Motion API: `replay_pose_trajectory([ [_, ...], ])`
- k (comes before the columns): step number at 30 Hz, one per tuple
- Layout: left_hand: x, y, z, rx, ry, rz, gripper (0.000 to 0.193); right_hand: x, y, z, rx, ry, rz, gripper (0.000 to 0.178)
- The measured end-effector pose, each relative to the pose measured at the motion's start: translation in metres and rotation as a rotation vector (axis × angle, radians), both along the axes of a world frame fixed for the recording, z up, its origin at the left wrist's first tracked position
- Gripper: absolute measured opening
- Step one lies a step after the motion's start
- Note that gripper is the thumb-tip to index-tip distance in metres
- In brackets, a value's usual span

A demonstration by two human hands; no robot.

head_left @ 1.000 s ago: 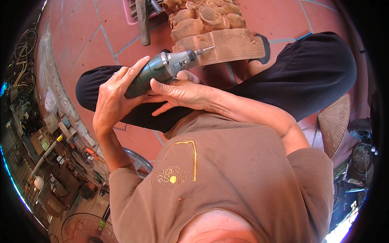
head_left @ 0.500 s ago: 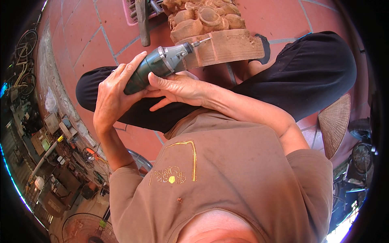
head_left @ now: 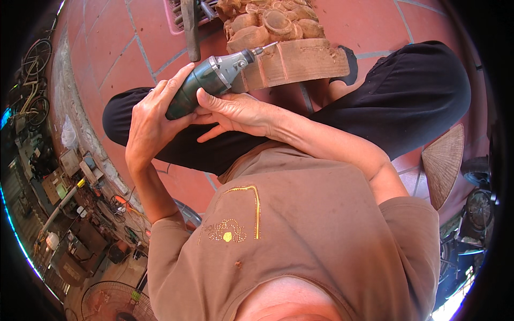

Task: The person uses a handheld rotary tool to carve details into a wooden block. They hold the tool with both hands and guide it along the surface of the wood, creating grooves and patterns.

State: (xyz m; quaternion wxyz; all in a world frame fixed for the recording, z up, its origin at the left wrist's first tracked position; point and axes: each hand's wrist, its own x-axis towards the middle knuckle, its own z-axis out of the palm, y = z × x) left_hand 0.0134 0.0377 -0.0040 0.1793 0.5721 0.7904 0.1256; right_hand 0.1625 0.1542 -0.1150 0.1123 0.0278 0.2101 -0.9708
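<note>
A dark green and grey die grinder (head_left: 206,83) lies aslant over my lap, its thin metal bit (head_left: 266,47) pointing away to the right. My left hand (head_left: 151,117) is wrapped round its rear body from the left. From below, my right hand (head_left: 238,113) supports the same tool, thumb against the casing and some fingers stretched out to the left. The bit passes over the edge of a carved wooden block (head_left: 300,61); whether it touches the wood, I cannot tell. Rounded carved shapes cover the block's far part, and its near side is a plain face with reddish stripes.
Beyond the grinder, a wooden-handled tool (head_left: 190,32) leans by a pink tray (head_left: 172,18) of tools. My crossed legs (head_left: 396,101) flank the block on red floor tiles (head_left: 110,32). A conical hat (head_left: 443,166) lies at right. Clutter and a fan (head_left: 115,302) stand at left.
The grinder's bit has shifted slightly away from me, and the tool has turned a little. My left hand has moved slightly to the right; both hands keep their hold.
</note>
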Motion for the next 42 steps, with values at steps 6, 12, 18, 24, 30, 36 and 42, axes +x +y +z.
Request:
replay_pose_trajectory([
  [6, 0.002, -0.002, 0.002, -0.003, -0.018, -0.011, 0.089, 0.002, -0.004, 0.0, -0.025, -0.021, -0.016, 0.082],
  [12, 0.001, -0.006, 0.004, -0.025, -0.026, -0.021, 0.09, 0.006, -0.005, 0.005, -0.06, -0.046, -0.022, 0.074],
  [18, 0.003, -0.007, 0.005, -0.029, -0.025, -0.028, 0.089, 0.009, -0.007, 0.005, -0.078, -0.045, -0.018, 0.073],
  [24, 0.006, -0.01, 0.008, -0.042, -0.044, -0.029, 0.089, 0.011, -0.013, 0.001, -0.074, -0.007, 0.028, 0.075],
  [30, 0.009, -0.013, 0.01, -0.057, -0.058, -0.029, 0.089, 0.015, -0.017, -0.001, -0.058, 0.024, 0.047, 0.078],
  [36, 0.01, -0.015, 0.011, -0.067, -0.06, -0.041, 0.09, 0.019, -0.02, -0.001, -0.049, 0.034, 0.07, 0.082],
  [42, 0.012, -0.017, 0.011, -0.08, -0.048, -0.064, 0.09, 0.025, -0.021, 0.003, -0.025, 0.034, 0.096, 0.092],
])
